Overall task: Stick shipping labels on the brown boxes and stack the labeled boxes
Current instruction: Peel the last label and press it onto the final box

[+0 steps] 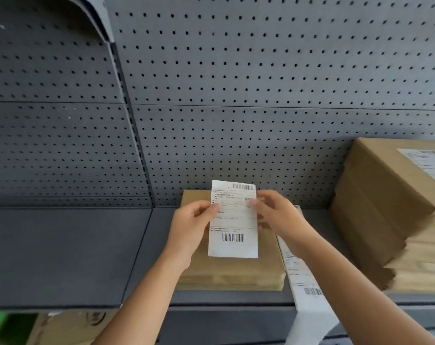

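Pegboard (261, 70) backs grey shelf (62, 245) (boxes (231, 270) stacked); left hand (191, 225), right hand (278, 215) pinch label (233, 220).

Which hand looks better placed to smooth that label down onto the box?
Probably the right hand. It pinches the label by its right edge, over bare box top. The left hand holds the other edge and can steady it.

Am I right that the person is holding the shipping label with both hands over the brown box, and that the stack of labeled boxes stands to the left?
Not quite: the head view shows the stack of labeled boxes to the right. The rest holds.
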`<state>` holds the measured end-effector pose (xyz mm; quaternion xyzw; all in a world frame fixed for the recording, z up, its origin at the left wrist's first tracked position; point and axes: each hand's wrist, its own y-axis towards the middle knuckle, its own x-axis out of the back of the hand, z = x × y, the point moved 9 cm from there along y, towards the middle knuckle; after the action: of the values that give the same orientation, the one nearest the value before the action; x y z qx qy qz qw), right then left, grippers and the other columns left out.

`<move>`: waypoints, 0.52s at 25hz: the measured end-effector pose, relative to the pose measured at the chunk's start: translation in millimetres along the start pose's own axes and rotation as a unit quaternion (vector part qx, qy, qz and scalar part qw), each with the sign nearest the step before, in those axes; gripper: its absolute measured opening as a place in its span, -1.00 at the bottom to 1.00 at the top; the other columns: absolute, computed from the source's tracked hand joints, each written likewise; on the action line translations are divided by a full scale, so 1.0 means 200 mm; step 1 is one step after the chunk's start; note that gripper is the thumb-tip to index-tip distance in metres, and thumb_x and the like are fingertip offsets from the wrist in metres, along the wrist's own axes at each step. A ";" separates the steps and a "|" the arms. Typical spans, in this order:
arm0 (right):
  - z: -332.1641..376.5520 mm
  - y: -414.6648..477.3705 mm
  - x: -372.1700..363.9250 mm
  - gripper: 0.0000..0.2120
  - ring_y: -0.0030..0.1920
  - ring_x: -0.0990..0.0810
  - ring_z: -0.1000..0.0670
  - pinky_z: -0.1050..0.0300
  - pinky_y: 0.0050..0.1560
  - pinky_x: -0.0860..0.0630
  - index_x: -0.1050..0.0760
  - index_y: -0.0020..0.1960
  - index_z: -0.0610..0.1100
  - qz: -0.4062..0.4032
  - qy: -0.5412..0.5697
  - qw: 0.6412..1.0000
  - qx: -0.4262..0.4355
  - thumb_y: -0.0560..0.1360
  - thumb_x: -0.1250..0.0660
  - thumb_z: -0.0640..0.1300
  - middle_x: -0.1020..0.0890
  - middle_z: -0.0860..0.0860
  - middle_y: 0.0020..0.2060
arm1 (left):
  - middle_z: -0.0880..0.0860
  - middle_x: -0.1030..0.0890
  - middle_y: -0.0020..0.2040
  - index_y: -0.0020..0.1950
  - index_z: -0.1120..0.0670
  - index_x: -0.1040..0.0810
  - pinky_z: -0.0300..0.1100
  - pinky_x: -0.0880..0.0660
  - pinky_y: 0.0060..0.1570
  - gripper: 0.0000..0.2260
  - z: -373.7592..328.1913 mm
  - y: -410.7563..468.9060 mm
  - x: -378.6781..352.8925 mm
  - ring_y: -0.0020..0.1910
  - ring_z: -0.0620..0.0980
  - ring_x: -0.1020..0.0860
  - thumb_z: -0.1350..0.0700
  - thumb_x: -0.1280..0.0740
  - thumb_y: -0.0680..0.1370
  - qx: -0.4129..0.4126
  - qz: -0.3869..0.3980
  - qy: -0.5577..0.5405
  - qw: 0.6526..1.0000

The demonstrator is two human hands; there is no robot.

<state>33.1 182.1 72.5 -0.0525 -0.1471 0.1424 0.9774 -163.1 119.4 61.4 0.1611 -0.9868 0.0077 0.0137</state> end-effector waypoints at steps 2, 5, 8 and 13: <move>-0.10 0.02 -0.07 -0.82 0.00 -0.73 -0.06 0.01 0.00 -0.68 -0.54 0.20 -0.14 0.026 0.065 0.997 -0.037 0.63 -0.31 -0.13 -0.73 -0.05 0.04 | -0.01 -0.77 -0.08 -0.01 0.08 -0.72 -0.16 -0.60 -0.18 -0.89 0.07 0.02 0.05 -0.08 -0.05 -0.73 0.11 -0.40 0.61 0.027 -0.004 0.003 1.000; -0.15 0.06 -0.10 -0.91 -0.02 -0.73 -0.12 -0.05 -0.01 -0.69 -0.57 0.09 -0.18 -0.007 0.043 0.999 -0.028 0.62 -0.32 -0.20 -0.74 -0.10 -0.04 | 0.00 -0.77 -0.05 0.06 0.10 -0.72 -0.12 -0.68 -0.10 -0.88 0.16 0.05 0.09 -0.03 -0.03 -0.74 0.16 -0.39 0.62 0.049 -0.002 0.027 0.998; -0.13 0.08 -0.10 -0.95 -0.13 -0.73 -0.05 0.12 -0.20 -0.68 -0.56 0.05 -0.14 -0.041 -0.023 0.999 -0.014 0.61 -0.33 -0.21 -0.71 -0.08 -0.10 | -0.03 -0.77 -0.03 0.09 0.10 -0.73 -0.22 -0.67 -0.12 -0.86 0.19 0.09 0.11 -0.06 -0.11 -0.73 0.19 -0.38 0.62 0.046 -0.010 0.090 0.995; -0.15 0.14 -0.10 -0.90 -0.11 -0.70 -0.04 0.03 -0.22 -0.70 -0.53 0.09 -0.09 -0.078 -0.102 0.992 0.005 0.58 -0.36 -0.19 -0.67 -0.05 -0.15 | -0.09 -0.75 -0.02 0.08 0.08 -0.75 -0.23 -0.59 -0.03 -0.84 0.12 0.14 0.08 -0.06 -0.13 -0.68 0.15 -0.36 0.62 -0.004 -0.022 0.263 0.965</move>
<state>15.5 201.5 34.2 -0.0215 -0.2486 0.0708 0.9658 -188.0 139.9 37.9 0.1750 -0.9448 0.0460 0.2733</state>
